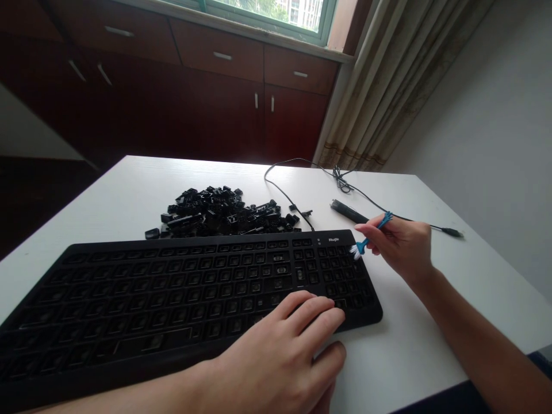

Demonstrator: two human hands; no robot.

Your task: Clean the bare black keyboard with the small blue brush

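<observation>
Keyboard (pixel 185 287): black, lying flat across the near part of the white table (pixel 414 328), its sockets showing without caps. Brush (pixel 361 246), blue with white bristles, at the upper right corner of the number pad; whether the bristles touch or sit just above cannot be told.

Right hand (pixel 401 250): thumb and fingers pinched around the brush, bristles pointing down and inward. Left hand (pixel 297 342): fingers laid over the keyboard's near right part, beneath the number pad; whether they grip the edge or only press, cannot tell.

Step in hand, by judgement: brushing out the bare sockets, at the right end. The next move would seem to call for short strokes with the bristle tips between the sockets, and steady pressure from the left hand against sliding.

Beyond the far edge: a heap of loose black keycaps (pixel 219 210), several tumbled on their sides. Right of it, the cable (pixel 280 183), looping off to a plug (pixel 452 232); a black bar-shaped piece (pixel 348 211), partly behind the right hand, use unclear. Farther out: red-brown cabinets (pixel 215 109), curtain (pixel 379 86).
</observation>
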